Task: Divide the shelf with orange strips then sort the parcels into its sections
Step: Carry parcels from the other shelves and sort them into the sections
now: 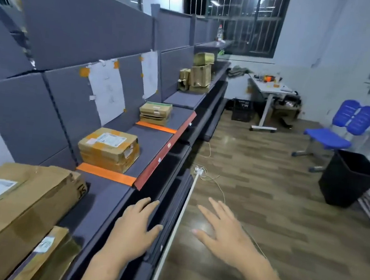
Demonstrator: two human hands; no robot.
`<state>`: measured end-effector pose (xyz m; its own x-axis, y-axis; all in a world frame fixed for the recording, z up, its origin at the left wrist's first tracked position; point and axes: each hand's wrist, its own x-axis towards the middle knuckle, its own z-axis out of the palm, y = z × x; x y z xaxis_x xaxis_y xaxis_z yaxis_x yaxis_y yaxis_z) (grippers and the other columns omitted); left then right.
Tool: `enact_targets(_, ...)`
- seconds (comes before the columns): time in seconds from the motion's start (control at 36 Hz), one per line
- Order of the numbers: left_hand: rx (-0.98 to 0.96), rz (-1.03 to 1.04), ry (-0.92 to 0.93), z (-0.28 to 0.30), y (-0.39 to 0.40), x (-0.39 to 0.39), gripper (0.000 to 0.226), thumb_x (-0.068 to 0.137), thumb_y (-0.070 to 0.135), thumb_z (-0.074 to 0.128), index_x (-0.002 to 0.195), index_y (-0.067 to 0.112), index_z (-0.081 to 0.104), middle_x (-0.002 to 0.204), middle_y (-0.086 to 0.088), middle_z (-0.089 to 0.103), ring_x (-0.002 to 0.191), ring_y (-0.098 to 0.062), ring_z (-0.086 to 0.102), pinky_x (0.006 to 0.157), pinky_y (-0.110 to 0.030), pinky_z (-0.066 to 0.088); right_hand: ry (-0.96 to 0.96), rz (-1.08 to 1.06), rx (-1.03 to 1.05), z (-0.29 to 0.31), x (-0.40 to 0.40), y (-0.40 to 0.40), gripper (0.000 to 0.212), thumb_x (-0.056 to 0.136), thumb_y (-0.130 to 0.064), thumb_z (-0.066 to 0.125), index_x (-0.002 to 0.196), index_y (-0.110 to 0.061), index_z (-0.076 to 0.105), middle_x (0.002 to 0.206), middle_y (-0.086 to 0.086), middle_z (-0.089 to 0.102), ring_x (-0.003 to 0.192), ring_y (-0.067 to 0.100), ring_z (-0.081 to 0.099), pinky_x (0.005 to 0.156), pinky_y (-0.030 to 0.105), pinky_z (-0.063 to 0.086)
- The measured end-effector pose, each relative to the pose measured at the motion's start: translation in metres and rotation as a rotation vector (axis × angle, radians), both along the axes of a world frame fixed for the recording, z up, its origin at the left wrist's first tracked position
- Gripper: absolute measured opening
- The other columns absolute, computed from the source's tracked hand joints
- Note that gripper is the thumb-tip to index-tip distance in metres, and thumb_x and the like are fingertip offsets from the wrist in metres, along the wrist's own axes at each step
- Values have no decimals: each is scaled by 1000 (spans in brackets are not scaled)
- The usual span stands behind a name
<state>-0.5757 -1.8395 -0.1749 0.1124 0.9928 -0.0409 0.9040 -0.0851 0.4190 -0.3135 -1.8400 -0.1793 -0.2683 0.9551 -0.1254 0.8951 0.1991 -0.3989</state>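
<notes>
Two orange strips cross the grey shelf (106,200): a near strip (106,174) and a far strip (156,127). A large cardboard parcel (14,209) and a slim parcel (48,255) lie on the near side of the near strip. Between the strips sits a medium taped parcel (109,148). Beyond the far strip lies a stack of flat parcels (155,113), and further back a pile of small parcels (197,75). My left hand (136,227) hovers with straight fingers over the shelf's front edge. My right hand (224,234) is spread over the floor, holding nothing.
A black bin (349,178) and a blue chair (338,129) stand on the wooden floor at the right. A white desk (268,89) and a black crate (241,110) are at the back. A white rail and cable (187,198) run along the shelf's foot.
</notes>
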Motion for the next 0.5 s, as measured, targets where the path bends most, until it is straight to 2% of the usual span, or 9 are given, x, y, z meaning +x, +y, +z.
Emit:
enact_targets(0.03, -1, -11, -10, -3, 20, 4, 67, 97, 50, 56, 156, 35, 28, 163, 13, 21, 149, -16, 23, 117, -36, 32, -3, -10, 1, 0, 4, 15, 83, 86, -83, 23, 159, -45, 14, 170, -15, -6, 156, 12, -13, 127, 37, 3)
enact_targets(0.14, -23, -55, -64, -6, 101, 18, 69, 97, 50, 56, 157, 36, 25, 163, 17, 20, 149, -13, 21, 118, -38, 32, -46, -74, 40, -8, 15, 87, 108, 66, -94, -2, 160, -43, 14, 164, -22, -11, 156, 9, -13, 126, 33, 5)
enact_targets(0.22, -44, -73, -91, 1, 159, 22, 70, 96, 53, 55, 157, 38, 23, 163, 19, 18, 148, -12, 21, 119, -39, 31, -60, -124, 67, -5, 23, 143, 129, 51, -101, -20, 160, -41, 16, 154, -26, -12, 156, 9, -9, 121, 24, 0)
enact_targets(0.31, -45, -92, -104, 12, 209, 25, 71, 96, 56, 54, 157, 39, 21, 163, 20, 15, 149, -10, 18, 119, -39, 30, -9, -176, 80, 4, 28, 192, 133, 49, -104, -16, 160, -39, 19, 156, -28, -8, 155, 6, -8, 122, 24, 0)
enact_targets(0.39, -36, -93, -125, 21, 254, 30, 72, 95, 55, 55, 157, 38, 22, 162, 22, 16, 149, -9, 18, 120, -38, 29, 48, -224, 79, 10, 33, 228, 129, 50, -106, -8, 159, -43, 19, 158, -30, -5, 147, -4, -11, 124, 30, 7)
enact_targets(0.5, -19, -118, -148, 23, 305, 41, 73, 94, 54, 56, 157, 37, 23, 163, 19, 16, 149, -11, 18, 121, -34, 26, 53, -260, 96, 10, 42, 269, 130, 48, -106, -9, 158, -44, 21, 157, -30, -4, 149, -3, -8, 120, 21, 5)
